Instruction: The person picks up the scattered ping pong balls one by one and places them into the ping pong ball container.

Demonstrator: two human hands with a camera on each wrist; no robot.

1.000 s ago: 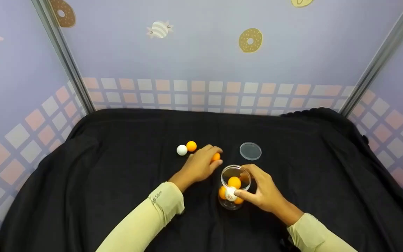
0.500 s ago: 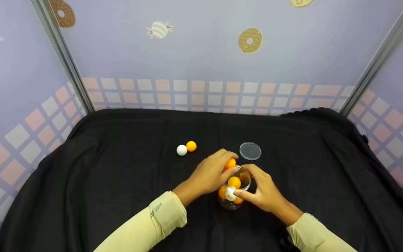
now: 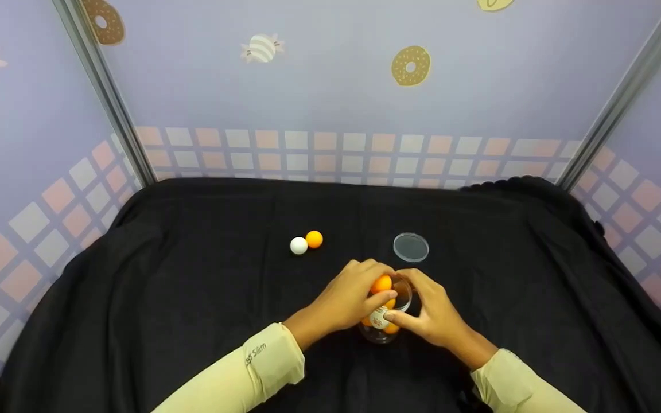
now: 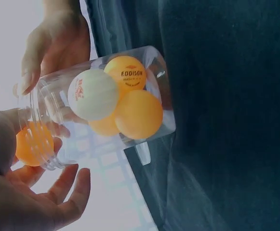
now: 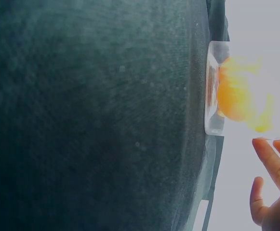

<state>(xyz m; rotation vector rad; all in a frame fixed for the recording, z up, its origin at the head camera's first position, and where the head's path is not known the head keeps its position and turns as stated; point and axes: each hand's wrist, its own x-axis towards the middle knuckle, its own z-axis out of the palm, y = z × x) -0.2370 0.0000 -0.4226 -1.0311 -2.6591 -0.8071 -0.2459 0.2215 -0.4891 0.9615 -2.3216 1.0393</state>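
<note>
A clear plastic jar (image 4: 154, 103) stands upright on the black cloth, holding several table tennis balls, orange and white. My right hand (image 3: 436, 315) grips it near the top, thumb across the near side and fingers behind the rim. At the mouth, my left hand (image 3: 345, 298) pinches an orange table tennis ball (image 3: 381, 284) between thumb and fingers. In the left wrist view that ball shows through the threaded neck, while other fingers of the left hand spread beside the jar. One ball inside, an orange ball (image 4: 126, 73), bears the print EDDISON.
A white ball (image 3: 299, 245) and an orange ball (image 3: 314, 239) lie side by side on the black cloth (image 3: 210, 275), beyond the left hand. The round clear lid (image 3: 411, 248) lies flat behind the jar. Patterned panels (image 3: 330, 86) enclose the back and sides.
My left hand has carried the orange ball rightward and toward me, from left of the jar to its mouth. The right hand and jar have stayed put.
</note>
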